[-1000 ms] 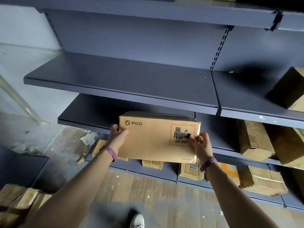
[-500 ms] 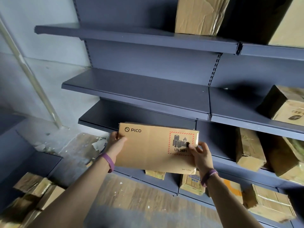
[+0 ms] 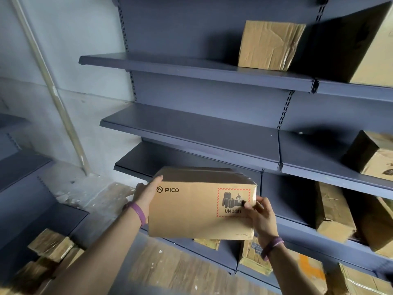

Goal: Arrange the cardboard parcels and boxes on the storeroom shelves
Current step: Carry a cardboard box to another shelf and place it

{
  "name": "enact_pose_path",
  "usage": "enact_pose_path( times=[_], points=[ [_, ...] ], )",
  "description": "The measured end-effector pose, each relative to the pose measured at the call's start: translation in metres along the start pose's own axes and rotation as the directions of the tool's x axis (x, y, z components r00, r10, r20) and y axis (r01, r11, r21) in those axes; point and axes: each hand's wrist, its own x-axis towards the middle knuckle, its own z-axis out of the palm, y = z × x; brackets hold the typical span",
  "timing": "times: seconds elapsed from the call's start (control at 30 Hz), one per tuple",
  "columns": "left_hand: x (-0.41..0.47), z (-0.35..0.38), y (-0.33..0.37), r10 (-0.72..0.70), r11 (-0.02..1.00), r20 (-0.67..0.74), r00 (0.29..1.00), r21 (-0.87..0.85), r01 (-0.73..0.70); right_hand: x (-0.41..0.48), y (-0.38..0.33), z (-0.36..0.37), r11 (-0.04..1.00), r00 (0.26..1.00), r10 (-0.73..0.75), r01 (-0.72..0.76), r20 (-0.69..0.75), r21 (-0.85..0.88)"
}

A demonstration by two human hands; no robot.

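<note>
A brown cardboard box [image 3: 197, 211] marked PICO with a red-bordered battery label is held in the air in front of the dark blue shelving. My left hand [image 3: 146, 194] holds its left end, fingers lying along the side. My right hand [image 3: 260, 216] grips its right end, thumb on the front face by the label. The box hangs below the front edge of the bare middle shelf [image 3: 191, 133]. A creased cardboard parcel [image 3: 269, 44] stands on the upper shelf [image 3: 180, 64].
More boxes fill the right-hand bays: a large one [image 3: 370, 52] at top, one [image 3: 374, 154] on the middle shelf, an upright one [image 3: 331, 209] lower. Several parcels [image 3: 49, 252] lie on the floor at left. A pale pipe [image 3: 53, 88] runs down the wall.
My view has tilted upward, so the upper shelf and its parcel now show fully. Both hands have kept their hold on the box in front of the shelves.
</note>
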Motion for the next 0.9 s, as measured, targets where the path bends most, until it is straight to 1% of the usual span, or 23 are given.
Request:
enact_pose_path(
  times=[0.07,0.13,0.23,0.3,0.4,0.47,0.53,0.6,0.67,0.7,0.8,0.9],
  points=[
    [0.01,-0.003,-0.007,0.01,1.0,-0.024,1.0,-0.012,-0.01,-0.004,-0.002,0.002,0.999,1.0,-0.03,0.03,0.008,-0.016],
    [-0.007,-0.005,-0.001,0.011,0.999,-0.041,0.999,-0.042,-0.013,-0.007,-0.009,0.004,0.998,1.0,-0.027,0.027,0.007,-0.056],
    [-0.036,-0.006,0.007,0.062,0.997,-0.041,0.997,-0.044,-0.064,-0.008,-0.018,0.006,0.99,0.991,0.124,-0.12,0.048,-0.08],
    [-0.045,-0.007,0.009,0.117,0.991,-0.01,0.993,-0.064,-0.117,-0.009,-0.027,0.008,0.988,0.986,0.146,-0.141,0.08,-0.068],
    [-0.053,-0.01,0.012,0.185,0.977,0.081,0.979,-0.12,-0.175,-0.008,-0.036,0.01,0.995,0.99,0.08,-0.073,0.119,-0.063],
    [-0.055,-0.012,0.013,0.188,0.975,0.127,0.974,-0.144,-0.17,-0.006,-0.043,0.007,0.998,0.992,0.022,-0.015,0.124,-0.058],
    [-0.057,-0.012,0.014,0.185,0.98,0.196,0.963,-0.108,-0.167,-0.004,-0.049,0.004,0.999,0.989,-0.008,0.015,0.15,-0.052],
    [-0.057,-0.011,0.013,0.187,0.98,0.201,0.962,-0.101,-0.17,-0.001,-0.052,-0.001,0.999,0.979,-0.034,0.04,0.203,-0.027],
    [-0.057,-0.009,0.016,0.161,0.976,0.157,0.974,-0.174,-0.133,0.002,-0.054,-0.005,0.998,0.971,-0.064,0.065,0.231,0.004],
    [-0.059,-0.008,0.019,0.153,0.972,0.138,0.978,-0.2,-0.124,0.003,-0.052,-0.007,0.999,0.97,-0.048,0.051,0.238,-0.003],
    [-0.063,-0.007,0.027,0.187,0.975,0.149,0.971,-0.146,-0.166,0.0,-0.045,-0.013,0.998,0.973,-0.032,0.044,0.227,-0.048],
    [-0.065,-0.013,0.029,0.279,0.96,0.168,0.945,-0.016,-0.281,-0.01,-0.042,-0.014,0.99,0.975,0.011,0.02,0.22,-0.139]
  ],
)
